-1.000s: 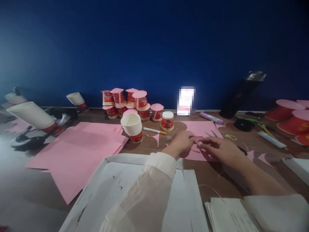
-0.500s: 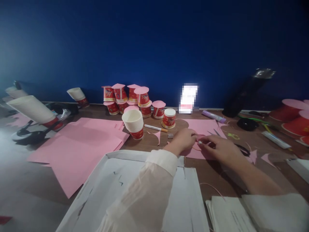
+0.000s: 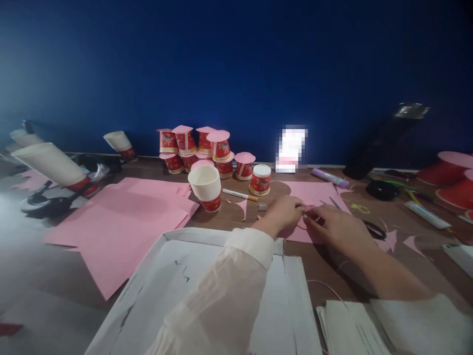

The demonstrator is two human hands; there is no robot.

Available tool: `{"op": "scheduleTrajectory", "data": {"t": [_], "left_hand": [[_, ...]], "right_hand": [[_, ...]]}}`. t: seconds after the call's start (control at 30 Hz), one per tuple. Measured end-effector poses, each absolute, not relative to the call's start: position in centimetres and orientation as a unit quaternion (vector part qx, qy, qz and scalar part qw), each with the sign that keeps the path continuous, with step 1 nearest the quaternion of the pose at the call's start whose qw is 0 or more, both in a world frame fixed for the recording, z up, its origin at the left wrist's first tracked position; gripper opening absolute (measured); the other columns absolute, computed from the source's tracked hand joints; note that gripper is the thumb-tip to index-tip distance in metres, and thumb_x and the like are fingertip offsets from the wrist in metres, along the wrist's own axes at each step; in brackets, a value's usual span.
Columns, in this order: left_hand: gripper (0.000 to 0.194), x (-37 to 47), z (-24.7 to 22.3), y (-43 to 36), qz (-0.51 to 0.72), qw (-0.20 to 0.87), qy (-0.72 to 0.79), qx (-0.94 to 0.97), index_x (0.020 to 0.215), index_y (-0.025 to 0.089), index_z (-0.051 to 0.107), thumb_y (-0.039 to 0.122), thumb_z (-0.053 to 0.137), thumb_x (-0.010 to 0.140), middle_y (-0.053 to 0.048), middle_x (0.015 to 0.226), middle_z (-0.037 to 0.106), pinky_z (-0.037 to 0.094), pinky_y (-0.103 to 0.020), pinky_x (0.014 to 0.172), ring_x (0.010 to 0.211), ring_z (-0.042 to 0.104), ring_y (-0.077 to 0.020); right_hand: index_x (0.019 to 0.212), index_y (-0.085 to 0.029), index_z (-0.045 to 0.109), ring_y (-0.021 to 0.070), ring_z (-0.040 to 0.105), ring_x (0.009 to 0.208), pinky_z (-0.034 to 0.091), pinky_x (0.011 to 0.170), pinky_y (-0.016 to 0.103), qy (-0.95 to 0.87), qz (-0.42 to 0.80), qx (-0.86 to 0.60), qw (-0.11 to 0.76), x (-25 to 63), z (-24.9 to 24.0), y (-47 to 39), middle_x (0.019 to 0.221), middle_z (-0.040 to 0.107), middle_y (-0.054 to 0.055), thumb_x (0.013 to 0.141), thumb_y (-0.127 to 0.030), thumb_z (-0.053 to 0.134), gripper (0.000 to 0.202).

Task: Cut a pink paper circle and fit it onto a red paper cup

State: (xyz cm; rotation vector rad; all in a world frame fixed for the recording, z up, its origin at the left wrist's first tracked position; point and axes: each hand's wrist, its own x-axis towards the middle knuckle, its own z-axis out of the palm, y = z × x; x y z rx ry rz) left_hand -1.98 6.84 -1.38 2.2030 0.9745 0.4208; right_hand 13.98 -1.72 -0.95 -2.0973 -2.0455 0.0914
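My left hand [image 3: 287,213] and my right hand [image 3: 337,228] meet over a pink paper sheet [image 3: 310,191] on the brown table. Their fingertips pinch a small piece of pink paper [image 3: 309,208], mostly hidden by the fingers. Scissors [image 3: 374,229] lie half under my right hand, blades pointing away on the sheet. Just beyond my left hand stands an upturned red paper cup [image 3: 259,181] with a white base. Left of it are a nested stack of paper cups [image 3: 205,187], a marker [image 3: 239,195] and a pink paper offcut [image 3: 242,208].
Upturned red cups with pink paper tops [image 3: 218,143] are piled against the blue wall. Pink sheets [image 3: 121,217] lie left, beside a shallow white box [image 3: 207,235] in front of me. Right are a purple glue stick [image 3: 330,178], a black tape roll [image 3: 382,189] and a white tube [image 3: 427,215].
The view shifts slightly, moving the scene a little. Both hands stay together at the small pink paper, with only slight finger movement.
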Motion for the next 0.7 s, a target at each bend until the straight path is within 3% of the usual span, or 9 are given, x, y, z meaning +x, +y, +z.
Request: {"op": "scheduleTrajectory", "data": {"t": [0.3,0.53,0.7], "left_hand": [[0.033,-2.0,-1.3,6.9,0.163,0.341,0.376,0.846,0.101,0.018,0.082,0.022,0.051,0.091,-0.008,0.106,0.079,0.049,-0.030,0.082,0.092,0.064,-0.0198],[0.032,-1.9,-1.7,7.0,0.170,0.358,0.389,0.832,0.103,0.018,0.081,0.026,0.053,0.091,-0.007,0.102,0.078,0.049,-0.029,0.081,0.089,0.064,-0.0189],[0.032,-1.9,-1.5,6.9,0.165,0.366,0.386,0.830,0.104,0.019,0.081,0.025,0.051,0.093,-0.006,0.105,0.079,0.050,-0.029,0.085,0.092,0.065,-0.0183]], "right_hand": [[0.102,-0.025,0.077,0.0301,0.069,0.092,0.045,0.070,0.039,-0.714,0.052,-0.693,0.078,14.7,-0.9,-1.6,0.106,0.077,0.010,0.097,-0.048,0.042,0.042],[0.101,-0.029,0.080,0.0321,0.071,0.097,0.052,0.081,0.045,-0.678,0.048,-0.705,0.201,17.2,-1.0,-2.1,0.105,0.079,0.008,0.092,-0.059,0.049,0.044],[0.105,-0.029,0.081,0.0313,0.073,0.099,0.054,0.086,0.046,-0.683,0.104,-0.685,0.231,16.3,-1.2,-2.0,0.111,0.080,0.007,0.089,-0.062,0.052,0.047]]}}
